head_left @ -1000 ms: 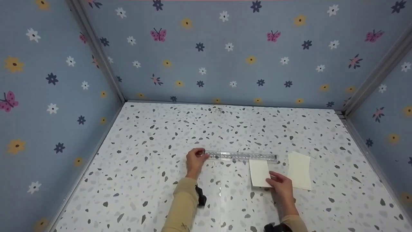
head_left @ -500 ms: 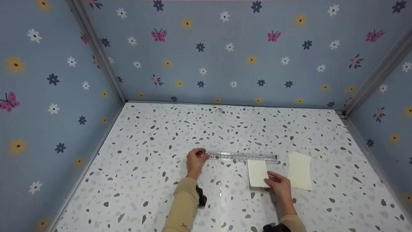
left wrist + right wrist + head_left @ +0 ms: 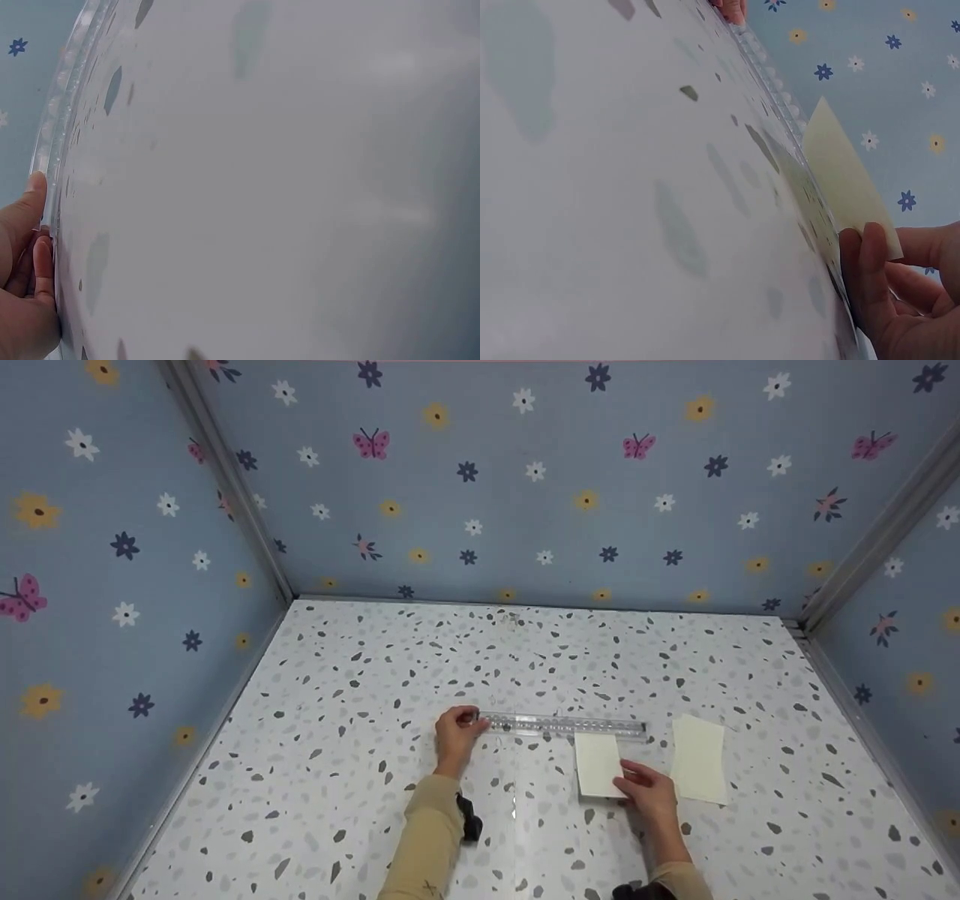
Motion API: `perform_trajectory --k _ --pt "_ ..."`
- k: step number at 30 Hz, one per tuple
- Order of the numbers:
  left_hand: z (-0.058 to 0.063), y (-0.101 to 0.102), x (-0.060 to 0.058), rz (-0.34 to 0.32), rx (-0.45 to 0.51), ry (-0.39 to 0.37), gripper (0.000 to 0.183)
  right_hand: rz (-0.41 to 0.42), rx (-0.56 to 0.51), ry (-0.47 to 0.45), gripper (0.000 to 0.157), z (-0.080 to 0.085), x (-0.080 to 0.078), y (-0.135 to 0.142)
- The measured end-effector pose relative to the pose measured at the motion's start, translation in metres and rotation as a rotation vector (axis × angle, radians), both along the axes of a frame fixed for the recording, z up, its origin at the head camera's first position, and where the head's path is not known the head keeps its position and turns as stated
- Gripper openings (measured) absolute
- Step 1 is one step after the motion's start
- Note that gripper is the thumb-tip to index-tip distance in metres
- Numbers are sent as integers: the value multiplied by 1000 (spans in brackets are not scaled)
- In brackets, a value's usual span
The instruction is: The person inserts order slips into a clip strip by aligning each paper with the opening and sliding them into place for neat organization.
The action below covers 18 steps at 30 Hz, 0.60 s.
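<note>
One clear strip (image 3: 559, 725) runs rightward from the left hand (image 3: 456, 735), which pinches its left end between thumb and curled fingers; the close view from that wrist shows the thumb against the plastic and the other fingers gathered near the end. Rounded shapes repeat in a row along the strip, and its right end lies straight ahead of the right hand (image 3: 651, 795). That hand pinches a cream card (image 3: 598, 765) by its near right corner, so most of the card sits to the left of the hand and a little ahead of it. In the right wrist view two fingertips press on the face turned to the camera, and the card slants up off the tabletop (image 3: 360, 810), with a pale reflection of it beside it. The card's far edge comes to the strip's near side, between the two hands; whether they touch, I cannot tell. A second cream sheet (image 3: 699, 760) lies on the tabletop to the right of the right hand and reaching farther ahead, well apart from the left hand. Both arms wear beige sleeves (image 3: 424, 840), and a black band (image 3: 470, 817) sits behind the left hand at the wrist. Well ahead of both hands, at the back of the grey-flecked white tabletop, stands a blue wall (image 3: 495, 435) printed with flowers and butterflies.
</note>
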<state>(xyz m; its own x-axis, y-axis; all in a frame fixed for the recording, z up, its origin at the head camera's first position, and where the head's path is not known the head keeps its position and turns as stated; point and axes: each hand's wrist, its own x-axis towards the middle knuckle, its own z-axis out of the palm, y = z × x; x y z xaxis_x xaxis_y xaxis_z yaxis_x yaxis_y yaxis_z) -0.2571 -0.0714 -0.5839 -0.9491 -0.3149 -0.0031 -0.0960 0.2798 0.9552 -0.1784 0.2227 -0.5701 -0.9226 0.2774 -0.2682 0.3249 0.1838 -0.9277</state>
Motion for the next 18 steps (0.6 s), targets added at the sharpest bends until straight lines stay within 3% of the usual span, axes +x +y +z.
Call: perform_trajectory --k 5,10,18 --pt "-1 0 1 -9 5 35 27 8 5 5 41 2 1 -2" --pt "-2 0 0 -5 11 28 27 25 14 -15 42 3 2 -4" --pt "-2 0 -1 8 29 7 28 52 13 31 40 2 2 -8"
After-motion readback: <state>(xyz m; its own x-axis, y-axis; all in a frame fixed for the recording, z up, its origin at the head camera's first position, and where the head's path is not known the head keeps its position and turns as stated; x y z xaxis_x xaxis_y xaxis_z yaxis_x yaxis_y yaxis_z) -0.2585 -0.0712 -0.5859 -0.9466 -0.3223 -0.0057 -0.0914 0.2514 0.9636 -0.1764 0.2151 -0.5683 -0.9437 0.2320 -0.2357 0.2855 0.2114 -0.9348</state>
